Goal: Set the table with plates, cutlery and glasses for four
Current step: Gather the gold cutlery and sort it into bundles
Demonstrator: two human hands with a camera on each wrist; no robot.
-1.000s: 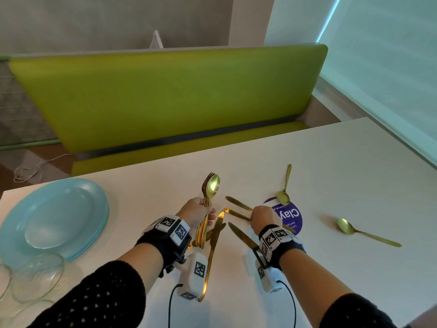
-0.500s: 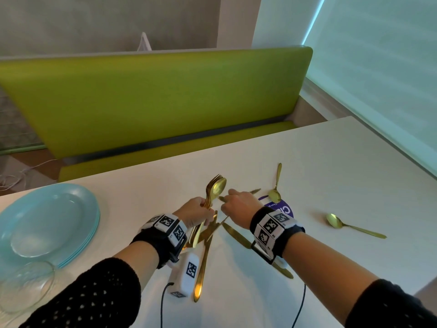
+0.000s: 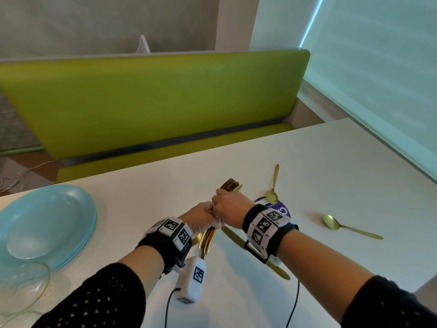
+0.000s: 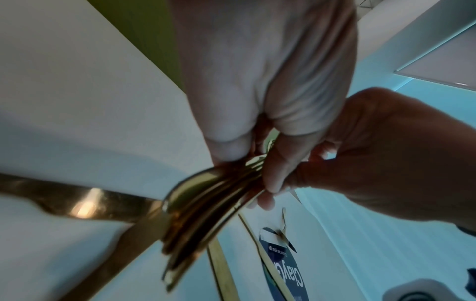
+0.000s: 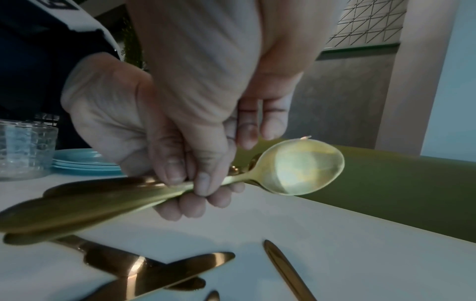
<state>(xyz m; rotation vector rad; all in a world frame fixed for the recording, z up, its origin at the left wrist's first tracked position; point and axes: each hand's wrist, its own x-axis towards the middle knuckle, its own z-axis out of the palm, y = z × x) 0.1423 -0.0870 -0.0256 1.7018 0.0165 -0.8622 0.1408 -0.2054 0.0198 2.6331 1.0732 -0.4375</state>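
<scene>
1. A bundle of gold cutlery (image 3: 209, 235) is held above the middle of the white table (image 3: 331, 162), its handles pointing back toward the near edge and its heads toward the far edge.
2. The left hand (image 3: 201, 215) is curled tight round the middle of the bundle; in the left wrist view the handles fan out below the closed fingers (image 4: 283, 163).
3. The right hand (image 3: 230, 205) touches the left and pinches the neck of the top spoon (image 5: 301, 166) between thumb and curled fingers, with the bowl standing clear just beyond the fingertips.
4. Fork tines (image 3: 228, 183) stick out past the right hand on the far side.
5. Gold knives (image 5: 165, 279) lie crossed on the table directly beneath the hands, and one more (image 3: 238, 237) runs under the right wrist toward the near edge.
6. Two loose spoons lie to the right: one (image 3: 273, 188) has its bowl on a purple sticker (image 3: 281, 210), the other (image 3: 350, 227) lies well apart from it, nearer the right edge.
7. A stack of light blue plates (image 3: 47, 221) sits at the left edge.
8. Clear glasses (image 3: 21, 287) stand just beside the plates at the near left corner.
9. A green bench (image 3: 153, 102) runs along beyond the far edge.
</scene>
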